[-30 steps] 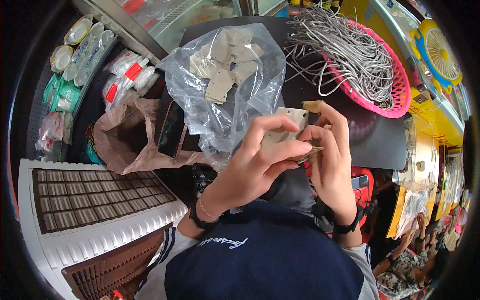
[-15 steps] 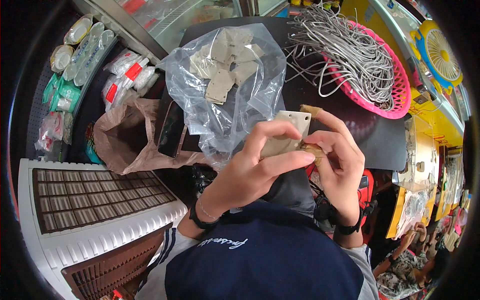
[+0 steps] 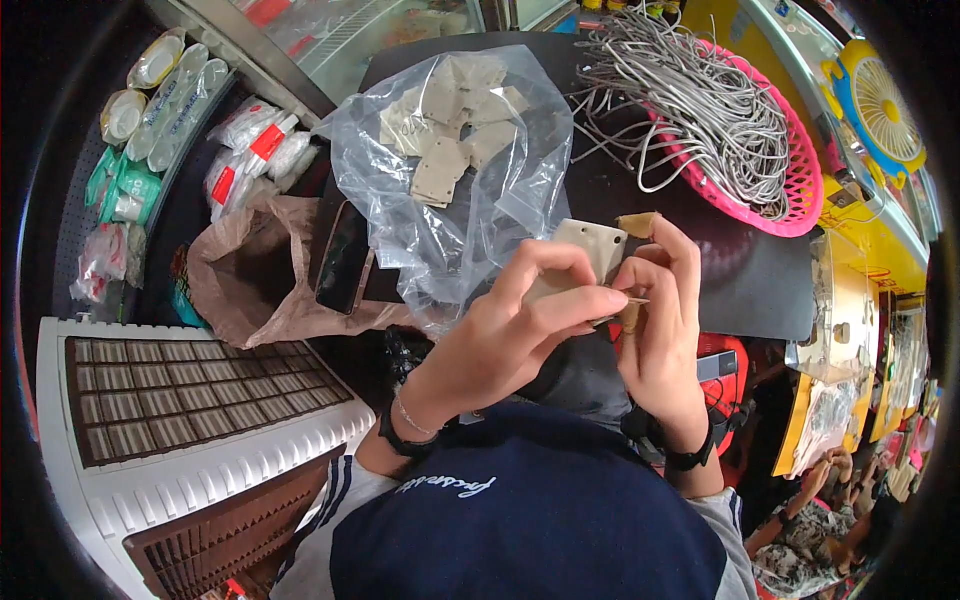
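My left hand (image 3: pixel 525 312) pinches the beige holed plate (image 3: pixel 596 248), which lies between my two hands with its visible holes along the edge away from me, while my right hand (image 3: pixel 662 325) bends its fingers at the right edge, overlapping fingertips hiding whether they grip.

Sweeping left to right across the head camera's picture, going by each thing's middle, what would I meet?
Green plastic packets, white packets with red labels, clear plastic bag with flat beige plates, held beige plate with small holes, right hand, pink plastic basket with tangled grey cords, yellow-and-blue round fan.
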`<state>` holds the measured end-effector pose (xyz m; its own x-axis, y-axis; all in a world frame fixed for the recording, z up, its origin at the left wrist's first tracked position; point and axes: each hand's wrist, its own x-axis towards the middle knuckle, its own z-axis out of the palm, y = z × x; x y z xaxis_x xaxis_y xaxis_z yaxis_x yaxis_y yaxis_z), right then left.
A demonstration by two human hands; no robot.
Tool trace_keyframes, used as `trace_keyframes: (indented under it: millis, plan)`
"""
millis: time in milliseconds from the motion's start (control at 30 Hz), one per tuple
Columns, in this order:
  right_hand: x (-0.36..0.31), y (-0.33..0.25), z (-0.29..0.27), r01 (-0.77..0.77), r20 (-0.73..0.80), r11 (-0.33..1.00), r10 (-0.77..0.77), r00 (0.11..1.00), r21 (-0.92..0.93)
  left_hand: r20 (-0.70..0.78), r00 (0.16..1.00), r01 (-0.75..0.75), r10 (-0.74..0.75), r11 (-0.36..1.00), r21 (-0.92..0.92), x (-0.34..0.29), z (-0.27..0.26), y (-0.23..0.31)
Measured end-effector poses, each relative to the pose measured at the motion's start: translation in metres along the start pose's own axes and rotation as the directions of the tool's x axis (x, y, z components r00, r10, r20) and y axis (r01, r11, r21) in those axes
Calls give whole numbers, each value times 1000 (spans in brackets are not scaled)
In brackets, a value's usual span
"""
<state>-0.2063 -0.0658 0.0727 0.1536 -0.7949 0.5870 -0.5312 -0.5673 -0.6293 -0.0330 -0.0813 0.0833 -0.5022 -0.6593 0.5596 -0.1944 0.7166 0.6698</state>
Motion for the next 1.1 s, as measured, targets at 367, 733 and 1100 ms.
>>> trace_keyframes:
  millis: [367, 733, 1100]
  plan:
    - [0, 24, -53, -77, -79, 295, 485, 871, 952, -29, 980, 184, -199, 946, -267, -11, -10, -21]
    - [32, 50, -95, 139, -500, 609, 476, 724, 781, 167, 963, 247, -211, 941, -231, -9, -15, -16]
    - [18, 70, -105, 181, -520, 676, 339, 784, 714, 204, 947, 278, -250, 953, -123, -11, -17, -3]
